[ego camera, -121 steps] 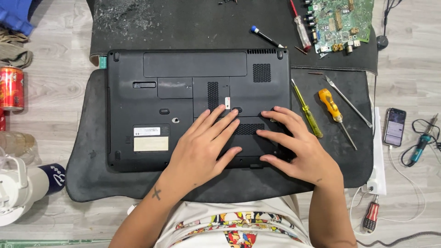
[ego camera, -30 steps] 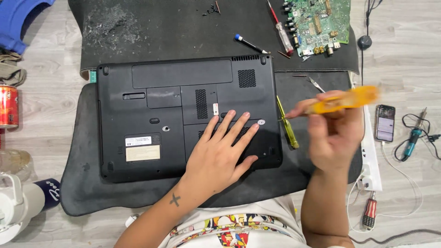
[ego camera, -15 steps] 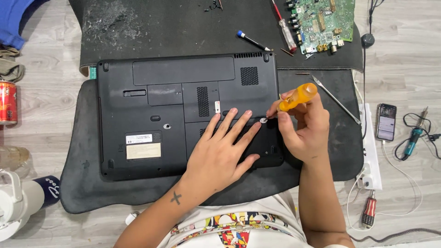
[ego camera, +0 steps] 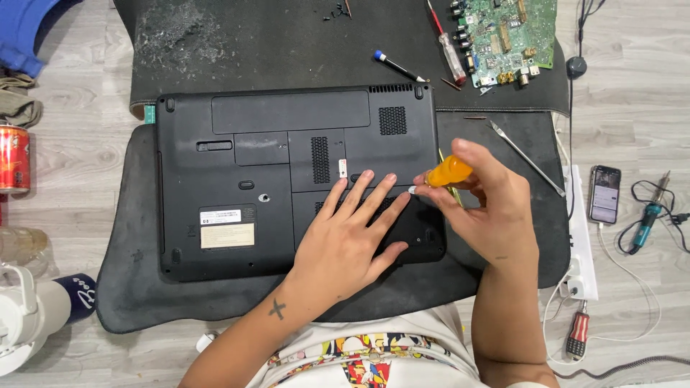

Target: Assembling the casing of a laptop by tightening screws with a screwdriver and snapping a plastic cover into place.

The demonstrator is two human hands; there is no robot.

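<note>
Screwdriver at the laptop's underside
Left hand (ego camera: 345,241) lies flat, released, on the upturned laptop (ego camera: 287,179); right hand (ego camera: 481,205) grasps an orange-handled screwdriver (ego camera: 447,172) at its right edge.

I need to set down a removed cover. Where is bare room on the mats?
Bare: the upper mat between its dusty patch and the blue-tipped tool; the lower mat's left strip beside the laptop. Crowded: right of the laptop, with the right hand, orange screwdriver and metal tool.
</note>
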